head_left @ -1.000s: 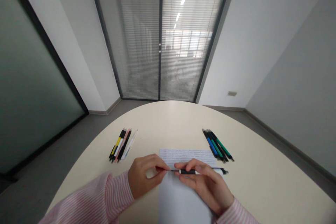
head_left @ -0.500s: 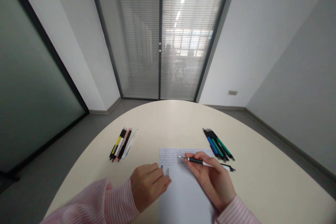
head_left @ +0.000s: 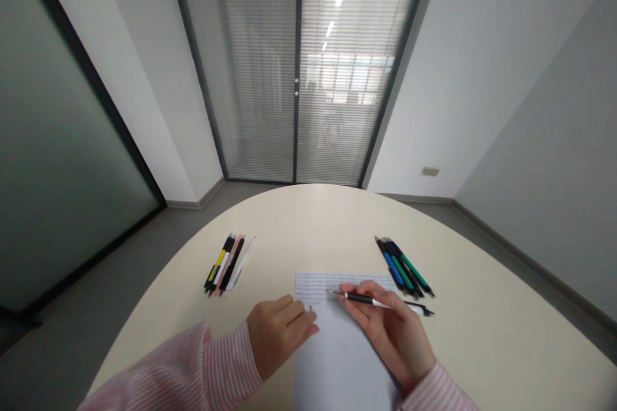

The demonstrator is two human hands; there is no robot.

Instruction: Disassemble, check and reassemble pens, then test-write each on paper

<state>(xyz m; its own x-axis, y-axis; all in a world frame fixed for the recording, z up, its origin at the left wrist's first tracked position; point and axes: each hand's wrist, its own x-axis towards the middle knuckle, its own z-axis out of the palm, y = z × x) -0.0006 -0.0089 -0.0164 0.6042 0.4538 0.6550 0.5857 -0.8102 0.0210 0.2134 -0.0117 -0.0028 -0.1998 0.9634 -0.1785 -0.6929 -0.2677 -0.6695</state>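
My right hand holds a pen between thumb and fingers, palm turned up. The pen has a black grip, a white barrel and a black clip end. Its thin metallic tip points left, above the paper. My left hand is closed, back of the hand up, over the paper's left edge. A small piece with a dark end pokes out at its fingertips; its kind is too small to make out. Below both hands is a white sheet of paper, with rows of handwriting along its top.
A row of pens in black, yellow, pink and white lies left on the round cream table. Several blue, green and black pens lie at the right, near my right hand. Glass doors with blinds stand behind.
The view has shifted slightly. Fingers of my left hand have turned a little, so less of the small piece shows. My right hand keeps its hold on the pen, almost still.
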